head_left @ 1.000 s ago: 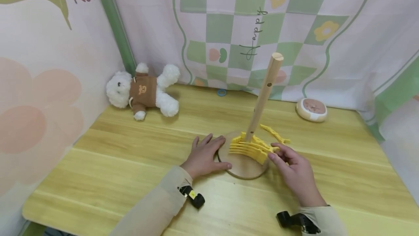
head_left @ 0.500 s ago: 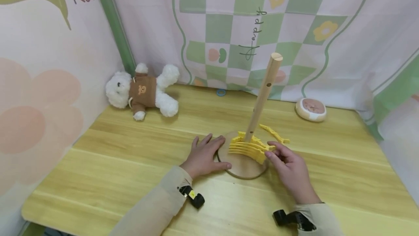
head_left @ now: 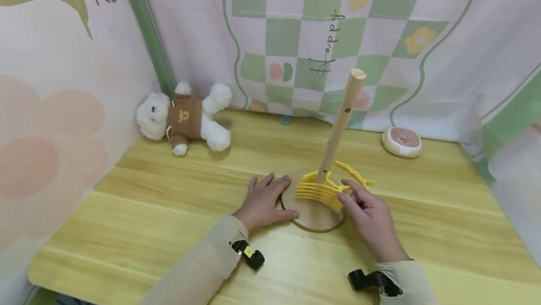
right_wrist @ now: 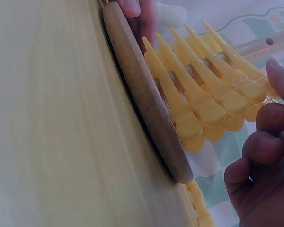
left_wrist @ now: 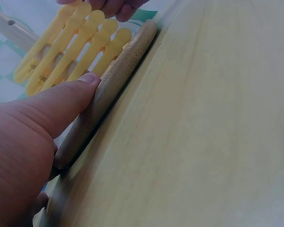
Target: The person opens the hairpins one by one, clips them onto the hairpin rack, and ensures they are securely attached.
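Note:
In the head view a wooden pole (head_left: 338,129) with holes rises from a round wooden base (head_left: 313,218). Curved yellow plastic pieces (head_left: 317,193) are stacked in layers around the pole's foot. My left hand (head_left: 264,204) rests at the base's left side, fingers spread and thumb on the rim. At the stack's right end, my right hand (head_left: 372,220) pinches the end of the topmost yellow piece (right_wrist: 239,78) between thumb and index finger, the other fingers curled below. Whether that piece sits fully on the layer below, I cannot tell.
A loose yellow piece (head_left: 355,174) lies on the table (head_left: 169,211) behind my right hand. Farther back are a white plush toy (head_left: 186,117) in a brown shirt, a small blue ring (head_left: 285,120) and a round-cornered pink-and-white device (head_left: 401,142). A patterned curtain (head_left: 283,37) hangs behind.
My right hand has shifted slightly left toward the pole, bringing the pinched yellow piece in over the stack. The left hand and the base have stayed put.

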Demonstrator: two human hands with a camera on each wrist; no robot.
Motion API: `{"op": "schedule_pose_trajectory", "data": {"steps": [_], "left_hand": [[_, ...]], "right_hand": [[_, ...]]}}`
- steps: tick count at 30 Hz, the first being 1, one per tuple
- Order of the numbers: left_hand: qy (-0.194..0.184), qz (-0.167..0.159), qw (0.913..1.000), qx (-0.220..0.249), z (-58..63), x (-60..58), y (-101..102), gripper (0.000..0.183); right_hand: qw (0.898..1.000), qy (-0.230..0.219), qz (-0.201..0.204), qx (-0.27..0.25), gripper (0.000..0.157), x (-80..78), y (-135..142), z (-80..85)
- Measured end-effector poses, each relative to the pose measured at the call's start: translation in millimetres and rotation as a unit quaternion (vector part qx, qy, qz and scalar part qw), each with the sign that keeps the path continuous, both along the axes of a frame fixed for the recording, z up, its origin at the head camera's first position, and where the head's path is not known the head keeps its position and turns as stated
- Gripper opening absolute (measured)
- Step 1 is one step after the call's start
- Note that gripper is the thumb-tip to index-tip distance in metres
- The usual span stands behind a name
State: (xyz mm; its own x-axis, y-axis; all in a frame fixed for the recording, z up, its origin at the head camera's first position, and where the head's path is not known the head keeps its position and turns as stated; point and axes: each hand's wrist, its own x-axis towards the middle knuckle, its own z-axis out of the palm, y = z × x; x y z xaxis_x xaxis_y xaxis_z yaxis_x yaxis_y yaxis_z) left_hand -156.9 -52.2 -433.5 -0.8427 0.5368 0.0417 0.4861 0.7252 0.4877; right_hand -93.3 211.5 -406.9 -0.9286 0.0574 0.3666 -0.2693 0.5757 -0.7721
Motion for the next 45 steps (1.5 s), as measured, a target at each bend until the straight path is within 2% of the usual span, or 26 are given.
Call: {"op": "schedule_pose_trajectory", "data": {"steps": [13,19,21,29,36,42,45], "left_hand": [[0.001,-0.002,1.0000,0.001,0.0,0.6,0,0.091],[0.002,0.000,1.0000,0.003,-0.8,0.1,0,0.091],[0.002,0.001,1.0000,0.004,-0.3,0.1,0,0.091],[0.002,-0.002,1.0000,0.002,2.3,0.6,-1,0.090],[0.006,-0.003,1.0000,-0.001,2.4,0.0,-2,0.090],[0.003,-0.002,1.0000,0.000,2.5,0.1,-2,0.090],[0.002,-0.003,1.0000,-0.002,2.6,0.5,-1,0.090]], "right_hand": [[1.000,-0.014,-0.004,-0.008,0.036,-2.4,-4,-0.3],[1.000,-0.014,0.017,-0.015,0.061,-1.9,0,-3.7],[0.999,-0.016,0.020,-0.024,0.064,-0.9,0,-4.9],[0.999,-0.023,-0.008,-0.032,0.039,0.9,-2,-7.2],[0.999,-0.029,-0.002,-0.020,0.035,0.0,-2,-7.1],[0.997,-0.025,0.025,-0.071,0.033,2.1,5,-10.3],[0.997,-0.007,0.005,-0.082,0.027,3.4,12,-14.0]]}}
